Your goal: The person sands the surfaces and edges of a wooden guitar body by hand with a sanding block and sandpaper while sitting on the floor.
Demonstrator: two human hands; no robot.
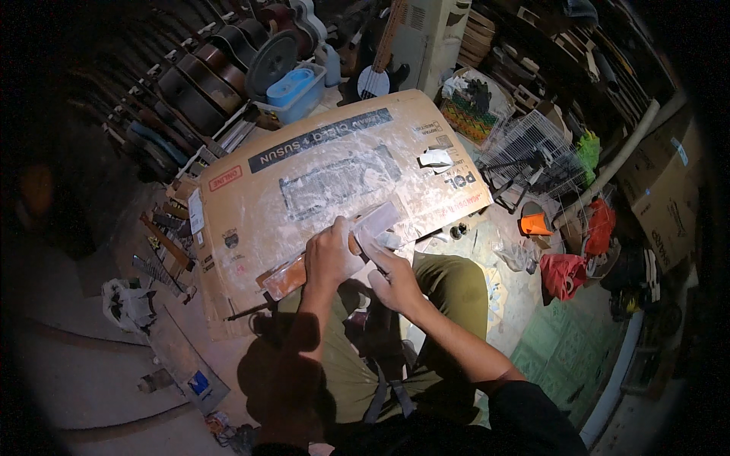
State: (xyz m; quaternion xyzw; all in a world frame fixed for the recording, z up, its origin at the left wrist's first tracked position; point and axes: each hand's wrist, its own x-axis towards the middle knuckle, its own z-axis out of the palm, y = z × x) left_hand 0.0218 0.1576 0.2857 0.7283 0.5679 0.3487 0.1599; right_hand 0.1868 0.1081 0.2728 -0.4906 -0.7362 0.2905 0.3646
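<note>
A long flat piece, apparently of wood, lies slantwise over my lap at the near edge of a dusty cardboard sheet (262, 228). Its lower left end (286, 280) is reddish brown, and a pale grey dusty end (380, 218) shows beyond my hands. My left hand (328, 254) is closed over the middle of this piece, fingers bent around it. Just to the right, my right hand (394, 280) presses against its grey part with fingers together and pointing away from me. Whether a small block sits under those fingers is hidden. White powder coats the cardboard and my fingers.
Several guitars (205, 80) stand in a row at the far left. Behind the cardboard are a plastic tub (296, 95) and a banjo-like instrument (373, 82). A wire cage (536, 140), an orange container (535, 223) and a red bag (563, 275) lie on the right.
</note>
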